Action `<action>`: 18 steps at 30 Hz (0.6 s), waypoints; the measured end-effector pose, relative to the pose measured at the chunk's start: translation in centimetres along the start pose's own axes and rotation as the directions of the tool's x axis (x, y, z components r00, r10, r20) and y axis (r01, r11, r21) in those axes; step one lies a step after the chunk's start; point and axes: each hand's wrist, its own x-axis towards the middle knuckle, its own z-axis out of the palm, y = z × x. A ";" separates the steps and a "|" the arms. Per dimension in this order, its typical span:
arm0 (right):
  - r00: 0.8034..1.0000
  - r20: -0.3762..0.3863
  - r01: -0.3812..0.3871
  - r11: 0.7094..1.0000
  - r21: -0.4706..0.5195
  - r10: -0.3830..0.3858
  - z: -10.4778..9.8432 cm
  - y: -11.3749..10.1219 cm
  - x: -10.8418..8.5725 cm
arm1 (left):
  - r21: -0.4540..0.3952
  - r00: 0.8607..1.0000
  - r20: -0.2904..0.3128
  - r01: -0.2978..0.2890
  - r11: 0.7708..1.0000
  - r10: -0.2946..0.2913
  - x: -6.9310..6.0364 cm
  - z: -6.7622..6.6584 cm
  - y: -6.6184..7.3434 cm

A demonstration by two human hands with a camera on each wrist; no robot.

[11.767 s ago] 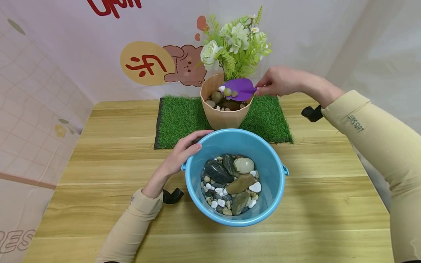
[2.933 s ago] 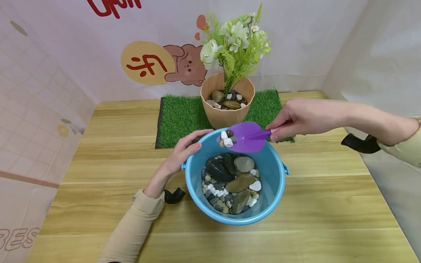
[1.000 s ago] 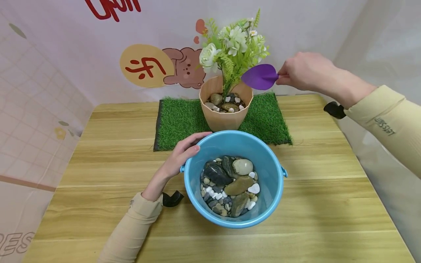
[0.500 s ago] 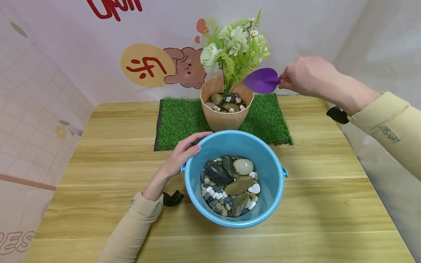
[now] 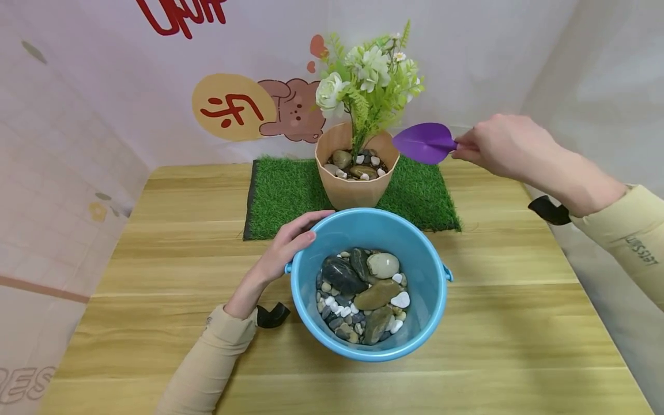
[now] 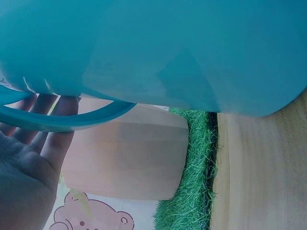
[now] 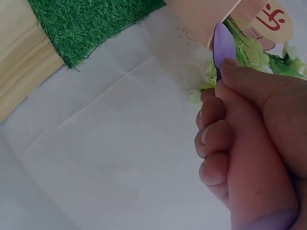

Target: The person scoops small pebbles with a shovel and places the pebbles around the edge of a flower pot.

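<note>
My left hand (image 5: 282, 248) holds the rim of a blue bucket (image 5: 436, 311), thumb over the edge and fingers along the outside wall. In the left wrist view, those fingers reach behind the bucket's handle (image 6: 62, 122). Inside lie large dark and brown stones (image 5: 378, 294) among white and grey pebbles. My right hand (image 5: 513, 144) grips a trowel by its pinkish handle (image 7: 259, 177). No stones show on its purple blade (image 5: 426, 143), held in the air just right of the flowerpot (image 5: 358, 193). Stones and pebbles (image 5: 363, 172) surround the flower stems in the pot.
A green turf mat (image 5: 282, 196) lies under the pot at the back of the wooden table (image 5: 171, 253). White flowers with leafy sprigs (image 5: 370, 75) rise from the pot. Printed cloth (image 5: 456, 52) hangs behind, and more cloth borders both sides.
The trowel carried pebbles from over the bucket to the pot, and its blade has become bare. A white pebble was added in the pot. Lately the trowel moved down and right; the left hand stayed.
</note>
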 end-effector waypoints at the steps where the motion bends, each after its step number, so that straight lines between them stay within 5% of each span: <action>1: 1.000 -0.012 -0.007 1.000 0.004 0.007 0.3 0.0 -0.6 | -0.001 1.000 0.003 0.002 1.000 -0.002 0.0 0.0 -0.1; 9: 0.991 -0.132 -0.023 0.999 0.028 0.026 3.6 0.1 -4.4 | 0.007 1.000 -0.004 -0.009 1.000 0.009 -0.1 -0.2 -0.2; 18: 0.984 -0.175 -0.002 0.998 0.060 0.013 8.8 1.1 -8.2 | -0.010 1.000 -0.003 -0.007 1.000 0.007 0.0 0.0 0.0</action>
